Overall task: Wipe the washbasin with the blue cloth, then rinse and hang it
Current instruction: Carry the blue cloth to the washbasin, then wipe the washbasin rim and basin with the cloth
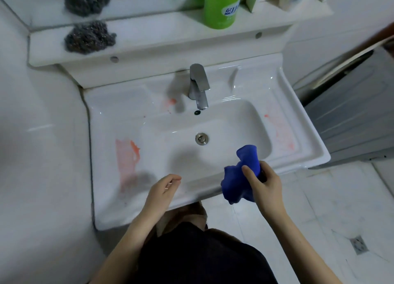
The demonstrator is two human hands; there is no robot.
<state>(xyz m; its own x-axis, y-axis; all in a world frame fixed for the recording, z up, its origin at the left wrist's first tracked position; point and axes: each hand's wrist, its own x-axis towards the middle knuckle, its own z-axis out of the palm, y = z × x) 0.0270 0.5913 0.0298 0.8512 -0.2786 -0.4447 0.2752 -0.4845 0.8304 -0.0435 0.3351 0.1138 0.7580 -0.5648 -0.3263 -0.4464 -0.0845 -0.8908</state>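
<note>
A white washbasin [213, 121] fills the middle of the head view, with a steel tap [199, 86] at its back and a drain [201, 138] in the bowl. Orange-red smears mark its left ledge [128, 158], its right ledge [281, 132] and a spot near the tap. My right hand [264, 183] grips a crumpled blue cloth [239, 179] over the basin's front right rim. My left hand [164, 187] hovers at the front edge, fingers loosely curled, holding nothing that I can make out.
A shelf [170, 38] behind the basin carries a steel-wool scrubber [89, 37] on the left and a green bottle [222, 4] on the right. A grey cabinet [351, 113] stands to the right. The tiled floor has a drain [359, 244] at lower right.
</note>
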